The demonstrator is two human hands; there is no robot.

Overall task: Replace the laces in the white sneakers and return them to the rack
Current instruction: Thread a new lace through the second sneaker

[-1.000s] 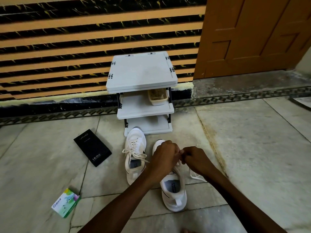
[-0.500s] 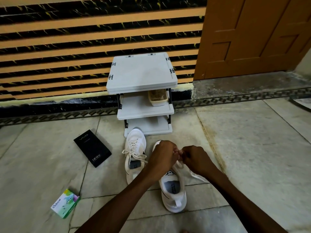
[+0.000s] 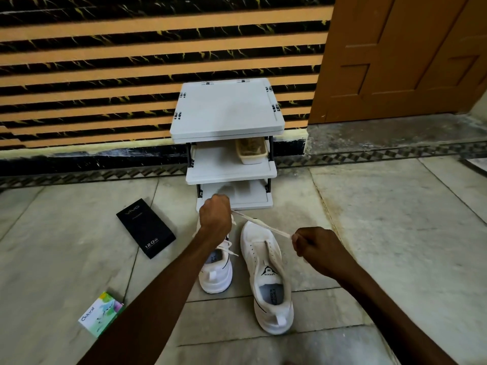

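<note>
Two white sneakers stand on the floor in front of a grey three-shelf rack (image 3: 228, 109). The right sneaker (image 3: 268, 280) has no lace in its eyelets. The left sneaker (image 3: 217, 270) is laced and partly hidden by my left forearm. A flat white lace (image 3: 259, 224) is stretched taut in the air above the sneakers. My left hand (image 3: 214, 217) grips one end in a fist near the rack's bottom shelf. My right hand (image 3: 315, 248) pinches the other end, to the right of the unlaced sneaker.
A black box (image 3: 145, 227) lies on the floor left of the sneakers, and a small green-and-white box (image 3: 101, 314) lies nearer at lower left. A beige tray (image 3: 251, 150) sits on the rack's middle shelf. A wooden door (image 3: 405, 54) stands at the upper right.
My hands were together over the right sneaker; they have drawn apart, left hand up toward the rack, right hand out to the right, with the lace now free of the shoe and stretched between them.
</note>
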